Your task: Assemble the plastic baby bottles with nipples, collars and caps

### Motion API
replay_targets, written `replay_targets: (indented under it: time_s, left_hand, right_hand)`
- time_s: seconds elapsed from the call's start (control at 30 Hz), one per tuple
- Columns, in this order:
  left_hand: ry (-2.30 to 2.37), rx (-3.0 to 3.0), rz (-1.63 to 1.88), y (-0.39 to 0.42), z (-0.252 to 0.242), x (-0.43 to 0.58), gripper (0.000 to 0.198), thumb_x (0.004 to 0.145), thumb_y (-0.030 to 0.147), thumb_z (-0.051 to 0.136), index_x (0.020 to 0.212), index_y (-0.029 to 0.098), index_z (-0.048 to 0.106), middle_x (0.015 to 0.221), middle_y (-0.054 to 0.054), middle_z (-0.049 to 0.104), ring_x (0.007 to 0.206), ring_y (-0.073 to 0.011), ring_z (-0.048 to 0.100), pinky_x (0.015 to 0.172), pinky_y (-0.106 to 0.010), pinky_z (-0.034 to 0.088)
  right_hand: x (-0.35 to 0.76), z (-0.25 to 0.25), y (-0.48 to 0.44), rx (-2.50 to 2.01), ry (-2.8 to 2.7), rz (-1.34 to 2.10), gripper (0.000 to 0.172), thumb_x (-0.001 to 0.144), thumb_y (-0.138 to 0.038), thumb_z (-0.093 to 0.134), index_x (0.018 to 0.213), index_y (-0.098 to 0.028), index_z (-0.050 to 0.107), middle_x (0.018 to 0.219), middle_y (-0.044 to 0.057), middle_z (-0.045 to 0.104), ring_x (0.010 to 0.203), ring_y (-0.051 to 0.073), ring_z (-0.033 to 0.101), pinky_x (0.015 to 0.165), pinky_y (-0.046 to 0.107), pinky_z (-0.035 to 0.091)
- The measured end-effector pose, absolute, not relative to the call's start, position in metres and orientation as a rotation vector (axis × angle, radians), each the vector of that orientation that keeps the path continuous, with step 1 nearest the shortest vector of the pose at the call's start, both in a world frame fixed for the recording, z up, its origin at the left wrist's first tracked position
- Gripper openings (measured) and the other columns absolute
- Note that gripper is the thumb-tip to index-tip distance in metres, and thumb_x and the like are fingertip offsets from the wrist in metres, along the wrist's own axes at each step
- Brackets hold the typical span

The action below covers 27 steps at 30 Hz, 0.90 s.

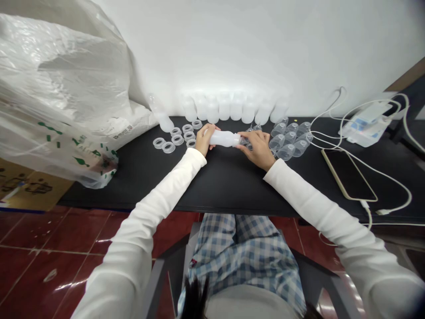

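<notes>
A white plastic bottle lies sideways between my two hands above the black table. My left hand is closed round the bottle's base end. My right hand is closed at the bottle's neck end, fingers curled round a clear part I cannot make out. White screw rings lie in a group just left of my left hand. Clear plastic caps lie in a cluster just right of my right hand.
A row of white bottles stands along the wall at the table's back. A big plastic bag fills the left side. A phone, white cables and a charger lie at the right.
</notes>
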<state>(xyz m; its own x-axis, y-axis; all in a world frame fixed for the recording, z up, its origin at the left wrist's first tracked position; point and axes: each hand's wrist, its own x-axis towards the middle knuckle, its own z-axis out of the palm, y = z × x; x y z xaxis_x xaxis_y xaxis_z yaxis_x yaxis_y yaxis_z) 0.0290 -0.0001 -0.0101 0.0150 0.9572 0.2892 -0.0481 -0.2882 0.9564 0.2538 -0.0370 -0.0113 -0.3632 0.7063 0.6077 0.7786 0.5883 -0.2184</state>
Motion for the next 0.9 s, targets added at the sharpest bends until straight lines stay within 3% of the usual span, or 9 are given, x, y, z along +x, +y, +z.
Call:
replay_targets:
  time_s: [0.13, 0.2, 0.27, 0.33, 0.4, 0.47, 0.6, 0.9]
  left_hand:
    - [0.977, 1.461, 1.409, -0.006, -0.007, 0.031, 0.058, 0.079, 0.077, 0.063, 0.080, 0.019, 0.061, 0.064, 0.000, 0.057, 0.041, -0.0080, 0.046, 0.031, -0.022, 0.025]
    - [0.988, 1.476, 1.400, -0.006, -0.007, 0.031, 0.058, 0.080, 0.078, 0.061, 0.081, 0.019, 0.060, 0.065, 0.000, 0.058, 0.041, -0.0075, 0.046, 0.032, -0.021, 0.025]
    - [1.007, 1.457, 1.417, -0.003, -0.009, 0.031, 0.059, 0.081, 0.079, 0.060, 0.082, 0.019, 0.061, 0.064, 0.000, 0.057, 0.041, -0.0078, 0.046, 0.032, -0.021, 0.026]
    - [1.026, 1.417, 1.443, 0.000, -0.012, 0.029, 0.061, 0.080, 0.080, 0.060, 0.082, 0.019, 0.062, 0.061, 0.000, 0.056, 0.040, -0.0086, 0.046, 0.032, -0.022, 0.025]
    - [1.035, 1.389, 1.446, 0.002, -0.013, 0.028, 0.062, 0.079, 0.082, 0.061, 0.081, 0.019, 0.062, 0.058, 0.000, 0.054, 0.039, -0.0090, 0.046, 0.032, -0.023, 0.025]
    - [1.019, 1.385, 1.426, 0.003, -0.014, 0.028, 0.063, 0.077, 0.082, 0.064, 0.081, 0.020, 0.063, 0.057, 0.000, 0.054, 0.039, -0.0091, 0.046, 0.032, -0.023, 0.025]
    - [0.970, 1.384, 1.409, 0.000, -0.011, 0.030, 0.064, 0.074, 0.083, 0.065, 0.080, 0.019, 0.063, 0.056, 0.001, 0.053, 0.038, -0.0089, 0.044, 0.030, -0.023, 0.024]
    - [1.003, 1.523, 1.442, -0.012, -0.006, 0.030, 0.059, 0.082, 0.079, 0.060, 0.080, 0.021, 0.064, 0.058, 0.001, 0.054, 0.039, -0.0089, 0.045, 0.033, -0.023, 0.026]
  right_hand:
    - [0.255, -0.014, -0.034, -1.179, -2.110, -0.160, 0.045, 0.107, -0.053, 0.040, 0.092, -0.022, 0.070, 0.092, 0.008, 0.069, 0.100, 0.027, 0.058, 0.094, 0.046, 0.036]
    - [0.256, -0.014, -0.034, -1.182, -2.112, -0.172, 0.050, 0.108, -0.052, 0.035, 0.084, -0.022, 0.068, 0.090, 0.007, 0.068, 0.099, 0.027, 0.058, 0.094, 0.046, 0.036]
    - [0.256, -0.014, -0.035, -1.201, -2.112, -0.187, 0.047, 0.107, -0.053, 0.037, 0.090, -0.022, 0.068, 0.094, 0.008, 0.068, 0.101, 0.028, 0.059, 0.094, 0.047, 0.036]
    - [0.254, -0.012, -0.037, -1.217, -2.100, -0.186, 0.042, 0.103, -0.057, 0.047, 0.112, -0.021, 0.067, 0.105, 0.011, 0.070, 0.104, 0.031, 0.059, 0.096, 0.047, 0.036]
    - [0.252, -0.011, -0.039, -1.204, -2.101, -0.174, 0.053, 0.098, -0.057, 0.057, 0.135, -0.019, 0.058, 0.117, 0.014, 0.069, 0.109, 0.033, 0.059, 0.098, 0.048, 0.036]
    - [0.251, -0.010, -0.041, -1.174, -2.138, -0.173, 0.056, 0.098, -0.052, 0.059, 0.144, -0.021, 0.052, 0.123, 0.014, 0.069, 0.114, 0.033, 0.059, 0.101, 0.048, 0.035]
    - [0.251, -0.009, -0.042, -1.143, -2.214, -0.198, 0.044, 0.100, -0.047, 0.057, 0.137, -0.024, 0.058, 0.117, 0.011, 0.073, 0.110, 0.031, 0.061, 0.102, 0.047, 0.034]
    - [0.255, -0.012, -0.038, -1.150, -2.201, -0.177, 0.038, 0.098, -0.056, 0.059, 0.112, -0.021, 0.067, 0.103, 0.010, 0.073, 0.099, 0.030, 0.062, 0.098, 0.048, 0.034]
